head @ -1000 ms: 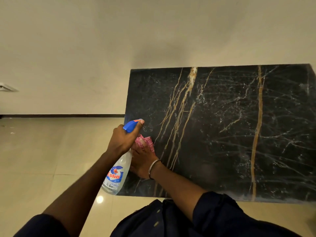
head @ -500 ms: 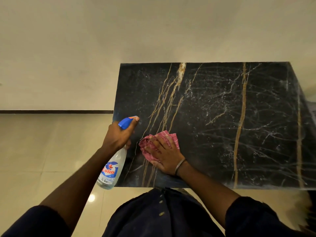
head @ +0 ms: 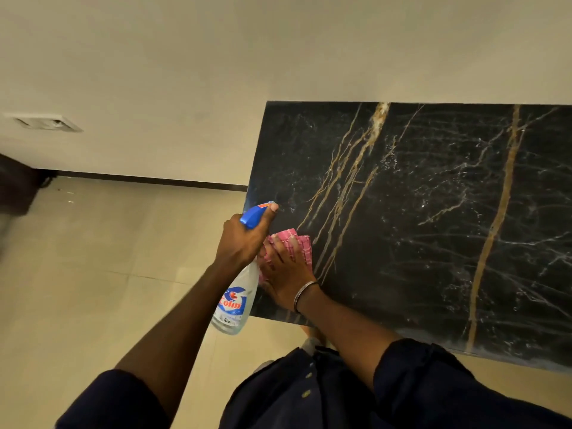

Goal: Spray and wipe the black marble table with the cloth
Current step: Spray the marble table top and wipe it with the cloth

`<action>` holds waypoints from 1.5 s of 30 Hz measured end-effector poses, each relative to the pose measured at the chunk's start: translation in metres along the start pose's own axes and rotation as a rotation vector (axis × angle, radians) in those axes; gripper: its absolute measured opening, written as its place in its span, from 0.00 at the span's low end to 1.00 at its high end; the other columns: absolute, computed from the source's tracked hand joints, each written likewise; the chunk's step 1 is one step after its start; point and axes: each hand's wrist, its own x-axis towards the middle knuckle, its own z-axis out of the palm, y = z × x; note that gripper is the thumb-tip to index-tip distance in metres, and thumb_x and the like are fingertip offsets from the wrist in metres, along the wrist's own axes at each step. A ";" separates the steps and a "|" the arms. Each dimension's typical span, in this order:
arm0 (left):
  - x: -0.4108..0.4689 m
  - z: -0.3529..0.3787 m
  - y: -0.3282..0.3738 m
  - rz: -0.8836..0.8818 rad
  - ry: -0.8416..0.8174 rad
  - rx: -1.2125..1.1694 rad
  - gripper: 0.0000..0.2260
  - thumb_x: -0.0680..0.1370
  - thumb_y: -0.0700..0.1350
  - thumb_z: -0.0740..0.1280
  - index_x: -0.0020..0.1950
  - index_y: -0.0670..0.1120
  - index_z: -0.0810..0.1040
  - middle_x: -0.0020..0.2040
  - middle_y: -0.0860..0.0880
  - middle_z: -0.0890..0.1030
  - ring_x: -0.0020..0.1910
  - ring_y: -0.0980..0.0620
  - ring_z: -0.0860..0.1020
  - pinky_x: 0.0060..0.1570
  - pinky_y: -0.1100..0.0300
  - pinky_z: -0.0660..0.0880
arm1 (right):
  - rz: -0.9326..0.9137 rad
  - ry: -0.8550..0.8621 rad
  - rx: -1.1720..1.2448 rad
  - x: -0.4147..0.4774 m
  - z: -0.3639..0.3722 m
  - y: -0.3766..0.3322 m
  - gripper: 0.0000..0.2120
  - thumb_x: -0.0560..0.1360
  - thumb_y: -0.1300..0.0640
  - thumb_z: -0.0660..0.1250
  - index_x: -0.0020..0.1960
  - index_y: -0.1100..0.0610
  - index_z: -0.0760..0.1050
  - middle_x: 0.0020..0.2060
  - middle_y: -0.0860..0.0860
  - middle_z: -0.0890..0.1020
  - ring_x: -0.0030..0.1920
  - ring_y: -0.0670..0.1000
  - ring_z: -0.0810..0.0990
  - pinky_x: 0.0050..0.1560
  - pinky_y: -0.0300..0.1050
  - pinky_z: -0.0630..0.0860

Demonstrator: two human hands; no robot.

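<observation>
While left grip (head: 240,243) holds "Colin" spray bottle (head: 234,305), right grip (head: 286,275) presses cloth (head: 302,247)

Open marble table (head: 433,243) stretches right of the cloth (head: 301,246); the wall (head: 278,57) closes its far edge.

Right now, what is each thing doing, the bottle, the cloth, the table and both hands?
spray bottle: held tilted off the table's left edge, nozzle toward the table
cloth: bunched, lying on the table
black marble table: speckled with droplets
left hand: grips the spray bottle
right hand: presses on the cloth
</observation>
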 end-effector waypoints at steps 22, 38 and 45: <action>-0.043 -0.030 -0.058 -0.092 0.098 -0.094 0.27 0.78 0.66 0.58 0.42 0.43 0.80 0.27 0.45 0.79 0.27 0.46 0.81 0.45 0.47 0.82 | -0.132 -0.075 -0.134 -0.083 0.003 0.058 0.33 0.78 0.40 0.53 0.80 0.47 0.50 0.79 0.58 0.53 0.78 0.63 0.51 0.72 0.70 0.45; -0.043 -0.060 -0.056 -0.038 0.266 -0.107 0.26 0.79 0.64 0.57 0.41 0.43 0.80 0.33 0.43 0.81 0.32 0.46 0.80 0.38 0.60 0.74 | -0.290 -0.123 -0.019 0.004 0.026 -0.063 0.35 0.78 0.38 0.58 0.78 0.51 0.52 0.77 0.56 0.58 0.75 0.61 0.58 0.72 0.69 0.56; -0.020 -0.063 -0.023 0.017 0.124 -0.084 0.27 0.78 0.67 0.58 0.40 0.43 0.78 0.26 0.42 0.78 0.26 0.45 0.80 0.39 0.50 0.81 | -0.356 -0.116 -0.074 -0.044 0.020 -0.005 0.35 0.78 0.39 0.56 0.79 0.47 0.46 0.79 0.56 0.50 0.78 0.63 0.49 0.72 0.70 0.46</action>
